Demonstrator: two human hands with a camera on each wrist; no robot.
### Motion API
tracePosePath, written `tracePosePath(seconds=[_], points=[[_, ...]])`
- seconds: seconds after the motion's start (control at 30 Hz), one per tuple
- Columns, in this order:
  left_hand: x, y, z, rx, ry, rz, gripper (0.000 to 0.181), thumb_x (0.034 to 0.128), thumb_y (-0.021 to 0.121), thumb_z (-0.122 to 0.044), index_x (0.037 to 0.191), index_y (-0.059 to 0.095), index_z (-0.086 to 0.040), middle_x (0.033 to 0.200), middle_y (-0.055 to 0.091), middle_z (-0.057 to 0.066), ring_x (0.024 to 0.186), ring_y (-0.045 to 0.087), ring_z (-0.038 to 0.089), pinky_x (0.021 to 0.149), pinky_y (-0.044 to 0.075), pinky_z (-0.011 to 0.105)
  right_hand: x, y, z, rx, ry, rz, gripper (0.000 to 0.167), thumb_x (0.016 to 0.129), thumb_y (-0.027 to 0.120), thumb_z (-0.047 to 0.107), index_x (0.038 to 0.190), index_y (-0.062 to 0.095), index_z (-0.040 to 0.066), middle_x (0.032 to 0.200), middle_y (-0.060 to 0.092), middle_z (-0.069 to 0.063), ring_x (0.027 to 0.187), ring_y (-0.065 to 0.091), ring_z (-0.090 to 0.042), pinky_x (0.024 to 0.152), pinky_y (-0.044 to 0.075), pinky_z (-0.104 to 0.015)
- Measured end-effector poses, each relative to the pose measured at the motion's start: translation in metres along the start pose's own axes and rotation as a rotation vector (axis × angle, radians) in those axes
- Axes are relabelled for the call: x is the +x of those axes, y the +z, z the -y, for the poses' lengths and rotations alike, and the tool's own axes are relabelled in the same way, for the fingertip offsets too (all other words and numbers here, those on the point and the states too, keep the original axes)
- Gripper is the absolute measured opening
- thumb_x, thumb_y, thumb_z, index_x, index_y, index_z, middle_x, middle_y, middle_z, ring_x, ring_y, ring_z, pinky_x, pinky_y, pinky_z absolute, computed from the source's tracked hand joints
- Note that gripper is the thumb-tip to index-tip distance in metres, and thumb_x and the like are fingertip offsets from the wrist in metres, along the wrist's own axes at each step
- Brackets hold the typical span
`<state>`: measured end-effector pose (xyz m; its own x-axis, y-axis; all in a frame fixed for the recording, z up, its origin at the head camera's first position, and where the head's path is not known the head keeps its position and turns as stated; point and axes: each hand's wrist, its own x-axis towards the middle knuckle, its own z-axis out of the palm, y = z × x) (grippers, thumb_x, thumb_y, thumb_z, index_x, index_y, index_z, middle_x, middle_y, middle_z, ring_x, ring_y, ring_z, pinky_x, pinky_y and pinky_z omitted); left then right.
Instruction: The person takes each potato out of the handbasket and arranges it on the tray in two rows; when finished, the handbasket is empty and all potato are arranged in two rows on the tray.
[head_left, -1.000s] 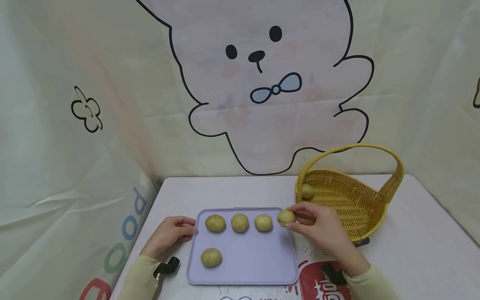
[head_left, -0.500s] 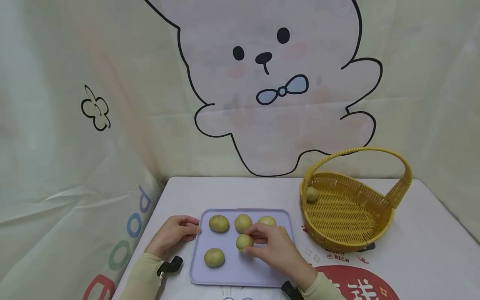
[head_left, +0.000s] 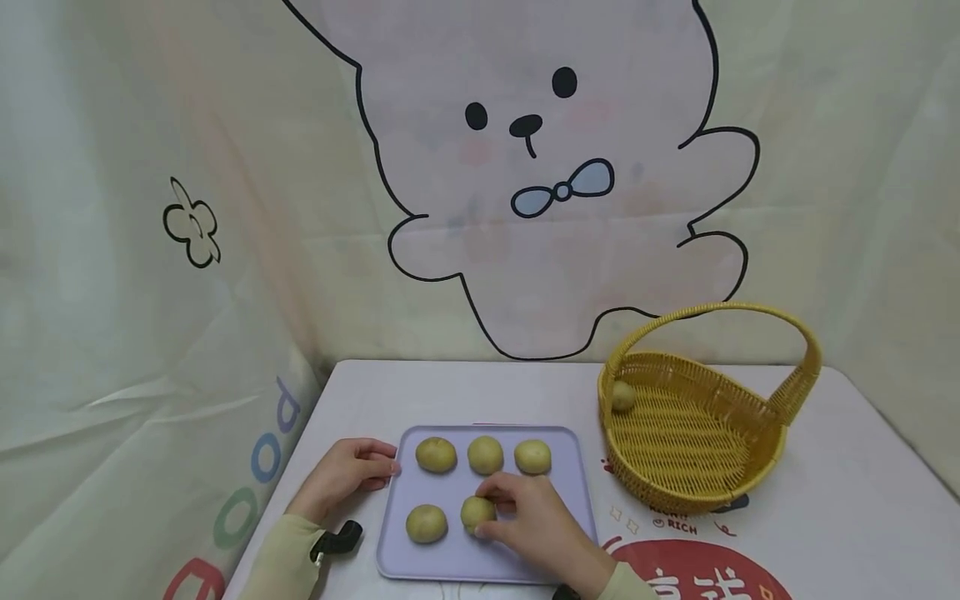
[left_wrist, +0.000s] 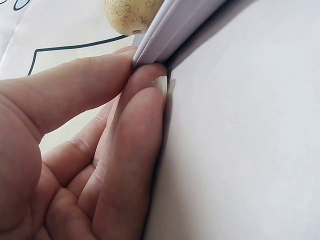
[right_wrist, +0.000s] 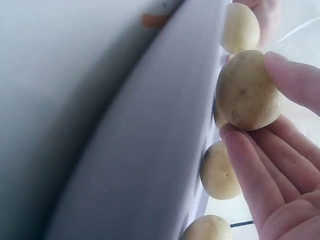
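My right hand (head_left: 536, 521) pinches a potato (head_left: 477, 515) between thumb and fingertips, low over the front middle of a lavender tray (head_left: 435, 563). In the right wrist view the held potato (right_wrist: 246, 92) sits between the thumb and the fingers; whether it touches the tray is unclear. Three potatoes make a row along the tray's far side, the middle one (head_left: 485, 455) behind the held one. Another potato (head_left: 426, 523) lies at the front left. At the tray's left edge, my left hand (head_left: 347, 477) pinches the rim (left_wrist: 162, 32) with thumb and fingers, as the left wrist view shows.
Right of the tray stands a yellow woven basket (head_left: 693, 492) with a tall arched handle; one potato (head_left: 622, 397) lies inside at its left. The white table (head_left: 450, 392) meets a printed cloth backdrop (head_left: 337, 275) behind.
The right hand has carried the potato from the tray's far right corner leftward and nearer, then lower, beside the front-left potato. The left hand keeps its hold on the tray's edge.
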<state>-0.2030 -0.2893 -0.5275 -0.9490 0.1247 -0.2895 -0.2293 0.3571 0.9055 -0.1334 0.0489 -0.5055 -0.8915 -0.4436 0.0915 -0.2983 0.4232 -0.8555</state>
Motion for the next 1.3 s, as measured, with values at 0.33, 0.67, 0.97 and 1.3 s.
tracePosePath(seconds=[0.33,0.67,0.97,1.3], points=[[-0.001,0.001,0.0,-0.002,-0.011,-0.014,0.042,0.0906,0.088,-0.02,0.122,0.075,0.003,0.1,0.078,0.003,0.088,0.071,0.01,0.076,0.062,0.023,-0.002,0.004,0.003,-0.097,-0.019,0.011,0.032,0.085,0.094,0.02,0.111,0.076,0.023,0.112,0.081,0.01,0.11,0.076,-0.008,0.095,0.064,-0.029],[-0.001,0.001,0.001,0.021,-0.009,-0.025,0.043,0.0906,0.089,-0.019,0.125,0.074,0.003,0.098,0.08,0.001,0.086,0.071,0.01,0.075,0.063,0.024,-0.004,-0.003,0.007,-0.108,-0.017,0.031,0.032,0.084,0.093,0.016,0.111,0.077,0.022,0.111,0.08,0.011,0.107,0.075,-0.007,0.092,0.064,-0.031],[0.002,0.001,-0.001,0.021,-0.014,-0.027,0.041,0.0902,0.088,-0.021,0.122,0.075,0.002,0.099,0.079,0.003,0.088,0.071,0.01,0.076,0.062,0.023,-0.007,-0.015,0.013,-0.137,-0.043,0.0,0.031,0.084,0.093,0.018,0.111,0.078,0.017,0.112,0.081,0.001,0.104,0.079,-0.02,0.089,0.065,-0.032],[0.0,0.001,-0.002,0.024,-0.018,-0.02,0.042,0.0907,0.087,-0.02,0.124,0.074,0.003,0.101,0.079,0.004,0.089,0.071,0.012,0.077,0.063,0.024,-0.026,-0.089,0.019,-0.186,0.029,-0.1,0.028,0.091,0.089,0.027,0.116,0.081,0.018,0.117,0.081,-0.005,0.106,0.079,-0.029,0.09,0.065,-0.032]])
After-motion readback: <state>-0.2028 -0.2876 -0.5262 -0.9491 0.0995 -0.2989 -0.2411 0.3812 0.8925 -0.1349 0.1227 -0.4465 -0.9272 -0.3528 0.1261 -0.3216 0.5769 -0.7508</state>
